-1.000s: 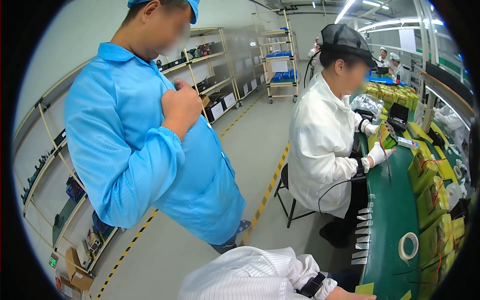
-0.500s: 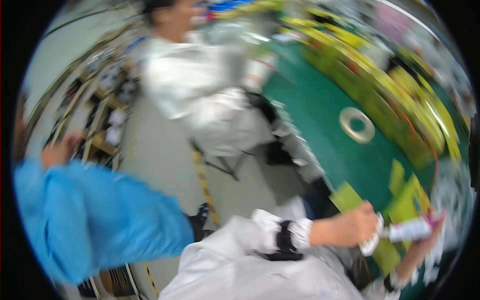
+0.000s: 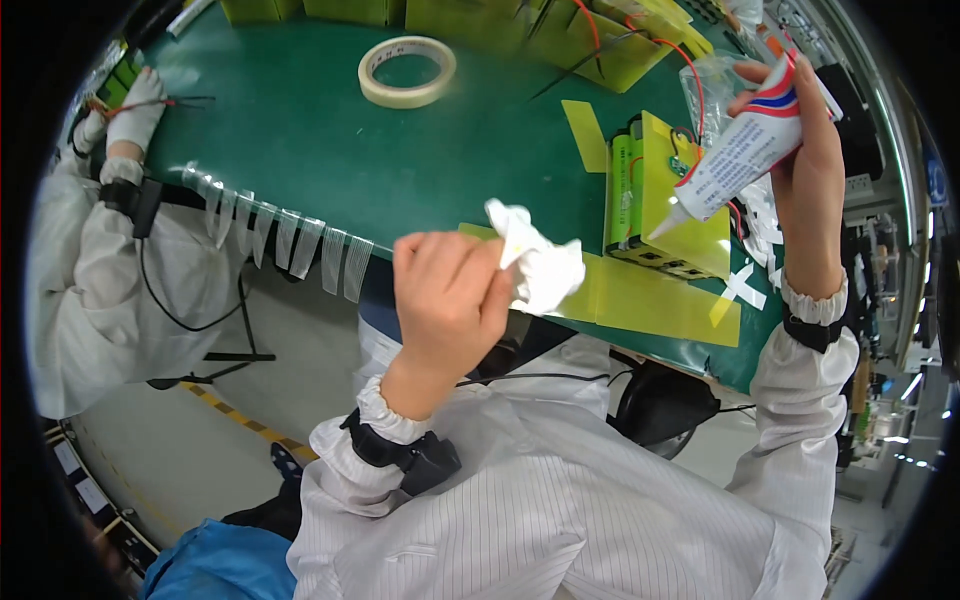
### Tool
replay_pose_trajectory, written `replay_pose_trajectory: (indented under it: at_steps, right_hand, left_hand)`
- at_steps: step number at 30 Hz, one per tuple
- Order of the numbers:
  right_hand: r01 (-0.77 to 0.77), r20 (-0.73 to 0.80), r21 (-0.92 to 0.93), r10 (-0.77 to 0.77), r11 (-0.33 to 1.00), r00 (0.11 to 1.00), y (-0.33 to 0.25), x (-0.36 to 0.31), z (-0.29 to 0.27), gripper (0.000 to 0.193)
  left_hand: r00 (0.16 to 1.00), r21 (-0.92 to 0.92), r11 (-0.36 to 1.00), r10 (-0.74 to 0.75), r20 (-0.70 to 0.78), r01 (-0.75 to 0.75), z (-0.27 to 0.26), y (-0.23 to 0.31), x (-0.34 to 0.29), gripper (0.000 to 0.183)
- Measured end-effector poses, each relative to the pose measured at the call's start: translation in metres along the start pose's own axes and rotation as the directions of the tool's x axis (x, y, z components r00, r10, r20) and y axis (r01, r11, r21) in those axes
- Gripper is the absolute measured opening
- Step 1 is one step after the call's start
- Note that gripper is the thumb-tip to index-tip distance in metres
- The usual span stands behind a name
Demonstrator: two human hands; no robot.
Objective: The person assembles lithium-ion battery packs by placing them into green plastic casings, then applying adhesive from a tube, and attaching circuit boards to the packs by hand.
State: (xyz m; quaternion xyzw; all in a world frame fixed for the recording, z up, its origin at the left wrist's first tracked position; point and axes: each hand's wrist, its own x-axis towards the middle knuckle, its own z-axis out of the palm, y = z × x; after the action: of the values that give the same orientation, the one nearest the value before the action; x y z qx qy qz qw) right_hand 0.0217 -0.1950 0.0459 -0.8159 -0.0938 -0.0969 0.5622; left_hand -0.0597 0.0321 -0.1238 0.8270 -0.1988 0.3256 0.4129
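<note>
My left hand is closed round a crumpled white tissue above the front edge of the green bench. In my right hand is a white squeeze tube with red and blue bands. The tube's pale nozzle points down and left over a battery pack with green cells and a yellow-green side panel. The nozzle appears apart from the pack, though depth is hard to tell. Beneath and before the pack lies a translucent yellow sheet. Red wires rise behind the pack.
A roll of masking tape lies on the green bench top. Clear tape strips hang off its front edge. Yellow-green packs line the back. At left, a co-worker's gloved hand rests near thin wires; another person's blue garment shows below.
My view has swung right, from the aisle and co-workers onto the bench. The tube is now tilted nozzle-down over the battery pack, and my hands are farther apart.
</note>
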Motion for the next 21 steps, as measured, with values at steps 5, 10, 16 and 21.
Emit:
replay_pose_trajectory:
  at_steps: [5,10,16,21]
  right_hand:
    - [0.134,0.300,-0.360,-0.022,0.923,0.954,-0.001,0.026,0.060,0.047]
    - [0.222,0.460,-0.534,0.060,0.816,0.886,0.025,0.052,0.085,0.048]
    - [0.127,0.494,-0.557,0.204,0.821,0.845,0.036,0.055,0.095,0.050]
    - [0.067,0.422,-0.615,0.256,0.786,0.870,0.037,0.055,0.090,0.052]
  left_hand:
    - [0.973,0.036,0.991,-0.116,-0.200,0.125,-0.002,-0.026,0.004,0.016]
    - [0.963,0.036,0.980,-0.184,-0.198,0.195,0.014,-0.039,0.000,0.017]
    - [0.961,0.059,0.971,-0.218,-0.167,0.231,0.013,-0.040,0.000,0.014]
    - [0.962,0.101,0.968,-0.211,-0.175,0.231,0.017,-0.040,-0.001,0.018]
